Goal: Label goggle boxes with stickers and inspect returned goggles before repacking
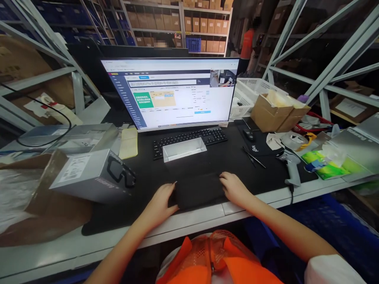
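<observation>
Head view — black item point(199, 191) — edges indistinct.

Tall pale-grey metal shelving point(181, 19) packed with brown cardboard boxes point(196, 24) stands at twelve o'clock (the light is dim toward one), flanked by braced grey metal rack frames point(316, 32) at ten and two, beyond a white-edged workbench point(189, 224) at six.

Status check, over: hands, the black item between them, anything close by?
Left hand at black item's left side, right hand at its right. Item on dark mat. White tray just beyond, by keyboard.
</observation>
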The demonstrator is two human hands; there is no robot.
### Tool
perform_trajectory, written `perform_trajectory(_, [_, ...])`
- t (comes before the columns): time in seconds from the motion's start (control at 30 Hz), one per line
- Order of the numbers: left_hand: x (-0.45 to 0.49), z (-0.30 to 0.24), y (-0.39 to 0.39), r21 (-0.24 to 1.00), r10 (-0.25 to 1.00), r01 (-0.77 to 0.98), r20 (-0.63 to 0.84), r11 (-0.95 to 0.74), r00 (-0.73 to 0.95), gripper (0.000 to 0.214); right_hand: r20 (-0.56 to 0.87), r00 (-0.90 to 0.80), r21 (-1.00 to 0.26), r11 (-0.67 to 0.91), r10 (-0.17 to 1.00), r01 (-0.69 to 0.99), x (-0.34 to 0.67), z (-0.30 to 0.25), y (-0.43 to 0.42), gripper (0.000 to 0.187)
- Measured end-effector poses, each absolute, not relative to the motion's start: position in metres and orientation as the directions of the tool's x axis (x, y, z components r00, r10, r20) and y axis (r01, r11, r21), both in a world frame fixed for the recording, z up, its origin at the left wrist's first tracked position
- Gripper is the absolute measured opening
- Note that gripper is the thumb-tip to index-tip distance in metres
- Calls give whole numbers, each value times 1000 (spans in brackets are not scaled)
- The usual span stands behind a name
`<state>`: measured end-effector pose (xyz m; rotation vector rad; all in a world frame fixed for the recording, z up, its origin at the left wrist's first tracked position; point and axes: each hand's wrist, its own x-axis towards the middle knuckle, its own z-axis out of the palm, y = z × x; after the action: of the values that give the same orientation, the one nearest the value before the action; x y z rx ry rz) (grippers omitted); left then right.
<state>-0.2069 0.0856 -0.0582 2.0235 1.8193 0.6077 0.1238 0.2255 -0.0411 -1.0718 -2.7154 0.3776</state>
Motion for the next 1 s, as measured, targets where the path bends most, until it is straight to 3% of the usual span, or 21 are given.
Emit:
perform_trajectory(0.1, [-207,-47,92,507,982,846,159,-166,98,50,66,-736,-297,717,674,631,123,-33,226,21])
perform_trajectory(0.2, [-183,-21,102,458,934,862,354,-219,49,48,15,-761,-290,731,648,617,124,-24,225,20])
perform_trajectory(0.27, [-154,-5,112,383,896,863,415,-329,157,50,-26,-770,-293,732,637,615,122,-19,225,21])
perform_trajectory(0.33, [-124,6,124,328,895,848,313,-415,317,66,-68,-769,-305,720,636,623,120,-15,225,20])
perform_trajectory(0.43, [-100,10,139,328,915,855,170,-402,365,76,-155,-753,-364,671,640,646,123,-9,227,18])
perform_trajectory(0.57, [-103,9,140,345,921,855,129,-388,366,80,-274,-733,-513,549,623,659,139,2,230,28])
perform_trajectory(0.7, [-105,8,137,352,920,851,106,-389,376,87,-294,-738,-637,451,607,625,124,25,223,36])
perform_trajectory(0.8, [-103,7,141,371,922,846,92,-382,376,72,-149,-787,-729,471,599,497,82,43,203,34])
perform_trajectory(0.9, [-108,4,145,390,924,841,85,-376,374,50,153,-778,-630,667,610,398,46,47,181,24])
perform_trajectory(1.0, [-114,2,146,404,905,814,114,-418,409,43,316,-720,-571,730,618,376,50,36,170,22])
